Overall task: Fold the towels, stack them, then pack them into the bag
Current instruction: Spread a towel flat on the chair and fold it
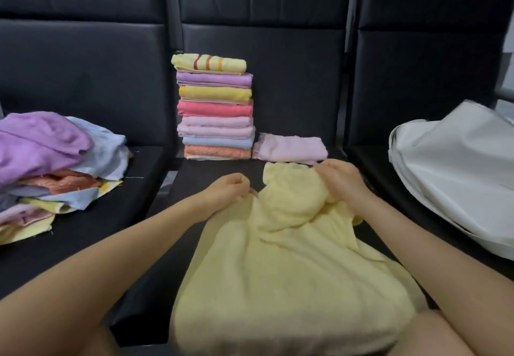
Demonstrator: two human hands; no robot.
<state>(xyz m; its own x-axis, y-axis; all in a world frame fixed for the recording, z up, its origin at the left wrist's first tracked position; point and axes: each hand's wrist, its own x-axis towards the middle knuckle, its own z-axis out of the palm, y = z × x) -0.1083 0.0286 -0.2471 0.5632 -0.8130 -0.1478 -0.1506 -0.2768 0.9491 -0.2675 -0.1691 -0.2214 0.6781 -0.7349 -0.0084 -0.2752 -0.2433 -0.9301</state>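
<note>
Your left hand [226, 189] is closed in a fist, gripping the left edge of the pale yellow towel [283, 258]; your right hand [340, 182] has its fingers curled, pinching the bunched far edge of the same towel. That towel lies spread across the middle black seat [211, 169], centre to 6 o'clock, its near end draped toward you. At 12 o'clock a stack of folded towels [215, 107] stands upright against the seat back, a striped yellow one on top. Just beside its base, at 1 o'clock, lies a single folded pink towel [290, 146]. A loose heap of unfolded towels [52, 166] sits at 9 o'clock. The white bag [456, 172] rests at 3 o'clock.
</note>
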